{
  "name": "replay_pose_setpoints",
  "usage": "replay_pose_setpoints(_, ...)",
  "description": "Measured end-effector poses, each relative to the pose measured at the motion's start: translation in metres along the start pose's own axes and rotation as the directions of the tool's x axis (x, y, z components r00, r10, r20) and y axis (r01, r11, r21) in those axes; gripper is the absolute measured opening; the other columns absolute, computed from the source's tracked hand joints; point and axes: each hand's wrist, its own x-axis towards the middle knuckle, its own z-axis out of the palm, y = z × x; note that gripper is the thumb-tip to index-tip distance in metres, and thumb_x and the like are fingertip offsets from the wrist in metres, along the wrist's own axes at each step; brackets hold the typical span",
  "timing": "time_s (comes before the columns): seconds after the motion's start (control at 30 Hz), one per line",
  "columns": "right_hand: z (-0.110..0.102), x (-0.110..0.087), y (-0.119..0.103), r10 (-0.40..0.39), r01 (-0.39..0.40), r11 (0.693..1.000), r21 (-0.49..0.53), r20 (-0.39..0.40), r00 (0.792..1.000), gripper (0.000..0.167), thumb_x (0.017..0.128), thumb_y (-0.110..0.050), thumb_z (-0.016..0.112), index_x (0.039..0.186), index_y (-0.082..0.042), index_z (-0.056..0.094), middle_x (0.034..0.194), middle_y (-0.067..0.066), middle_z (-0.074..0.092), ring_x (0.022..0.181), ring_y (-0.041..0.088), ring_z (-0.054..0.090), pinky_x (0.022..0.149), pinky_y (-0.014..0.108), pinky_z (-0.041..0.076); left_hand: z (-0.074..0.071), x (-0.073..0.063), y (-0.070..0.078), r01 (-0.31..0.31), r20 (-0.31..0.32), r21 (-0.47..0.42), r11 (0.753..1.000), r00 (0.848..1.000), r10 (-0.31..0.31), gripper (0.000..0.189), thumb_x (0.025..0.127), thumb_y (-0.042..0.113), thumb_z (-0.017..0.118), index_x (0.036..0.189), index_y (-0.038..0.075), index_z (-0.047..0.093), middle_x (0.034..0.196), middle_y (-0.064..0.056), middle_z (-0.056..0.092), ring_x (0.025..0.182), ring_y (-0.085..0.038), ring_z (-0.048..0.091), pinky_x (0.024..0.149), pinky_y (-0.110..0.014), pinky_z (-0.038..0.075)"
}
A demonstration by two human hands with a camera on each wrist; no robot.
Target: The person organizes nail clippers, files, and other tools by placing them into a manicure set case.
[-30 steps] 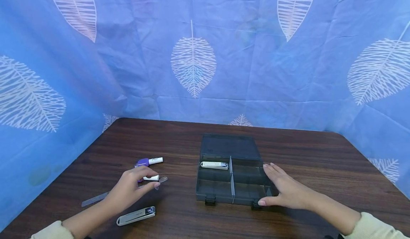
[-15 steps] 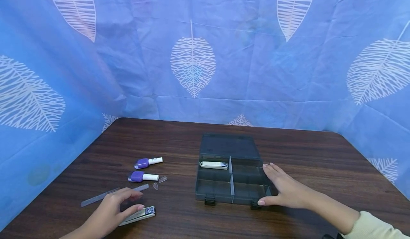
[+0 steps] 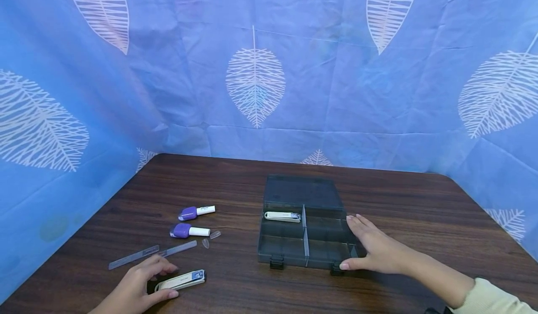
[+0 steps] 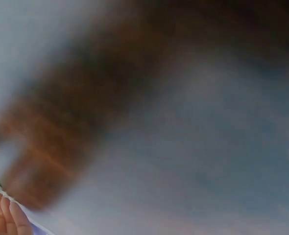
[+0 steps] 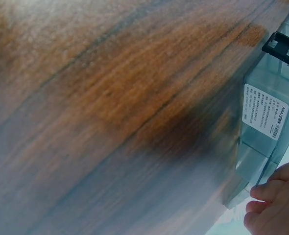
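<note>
My left hand straddles a nail clipper on the table. Its fingertips are just beyond the clipper's far edge and its thumb is at the near edge. A sliver of fingers shows at the bottom left of the left wrist view, which is mostly blurred. My right hand rests along the right side of a dark translucent divided box, thumb near the front latch and fingers nearly straight. The box also appears in the right wrist view, with a white label. Another nail clipper lies in its back left compartment.
Two purple nail polish bottles with white caps lie left of the box. Beside them are two clear nail tips. Flat translucent strips lie just beyond my left hand. The box's lid is folded back.
My left hand has come down and toward me from beside the polish bottles to the near nail clipper, uncovering the bottles, strips and nail tips. My right hand has stayed at the box.
</note>
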Motion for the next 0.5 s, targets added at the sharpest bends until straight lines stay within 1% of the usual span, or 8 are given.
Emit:
replay_pose_setpoints(0.07, 0.0000, 0.0000, 0.0001, -0.002, 0.002, 1.000, -0.002, -0.001, 1.000, 0.106, 0.076, -0.058, 0.065, 0.141, 0.014, 0.021, 0.146, 0.034, 0.020, 0.134, 0.053, 0.013, 0.100, 0.068, 0.021, -0.0014, -0.0012, -0.0028, -0.026, 0.022, -0.025, 0.999, 0.999, 0.026, 0.034, 0.077, 0.033, 0.074, 0.099, 0.008, 0.066, 0.091, 0.005, 0.058, 0.076, 0.009, 0.046, 0.058, -0.019, 0.043)
replay_pose_setpoints(0.17, 0.0001, -0.0001, 0.0003, -0.004, 0.004, 1.000, -0.009, -0.005, 1.000, 0.106, 0.076, -0.058, 0.065, 0.141, 0.013, 0.021, 0.146, 0.034, 0.021, 0.134, 0.053, 0.013, 0.100, 0.068, 0.022, -0.0033, -0.0030, -0.0060, -0.058, 0.036, -0.040, 0.997, 0.998, 0.060, 0.030, 0.078, 0.029, 0.074, 0.097, 0.007, 0.066, 0.089, 0.003, 0.057, 0.074, 0.009, 0.044, 0.056, -0.019, 0.043)
replay_pose_setpoints(0.33, 0.0003, -0.0002, 0.0007, -0.001, 0.000, 1.000, -0.007, -0.007, 1.000, 0.106, 0.076, -0.058, 0.065, 0.141, 0.013, 0.021, 0.146, 0.033, 0.022, 0.134, 0.053, 0.013, 0.099, 0.069, 0.022, -0.0053, -0.0054, -0.0073, -0.007, 0.072, -0.054, 0.999, 0.997, 0.011, 0.023, 0.080, 0.028, 0.072, 0.093, 0.011, 0.066, 0.087, 0.008, 0.054, 0.072, 0.010, 0.042, 0.055, -0.018, 0.043)
replay_pose_setpoints(0.43, 0.0004, 0.0000, 0.0007, -0.001, 0.001, 1.000, -0.006, -0.007, 1.000, 0.106, 0.076, -0.058, 0.065, 0.141, 0.013, 0.021, 0.146, 0.033, 0.022, 0.134, 0.053, 0.013, 0.099, 0.069, 0.022, -0.0045, -0.0063, -0.0081, -0.042, 0.045, -0.064, 0.997, 0.998, 0.045, 0.017, 0.079, 0.023, 0.073, 0.089, 0.011, 0.065, 0.084, 0.009, 0.053, 0.070, 0.010, 0.041, 0.054, -0.018, 0.042)
replay_pose_setpoints(0.5, 0.0006, 0.0002, 0.0008, -0.004, 0.004, 1.000, -0.006, -0.007, 1.000, 0.105, 0.076, -0.058, 0.065, 0.141, 0.013, 0.021, 0.146, 0.033, 0.022, 0.134, 0.053, 0.014, 0.100, 0.068, 0.022, -0.0037, -0.0063, -0.0086, -0.080, 0.015, -0.058, 0.995, 0.997, 0.081, 0.015, 0.078, 0.019, 0.073, 0.087, 0.011, 0.064, 0.082, 0.009, 0.052, 0.070, 0.011, 0.041, 0.053, -0.018, 0.042)
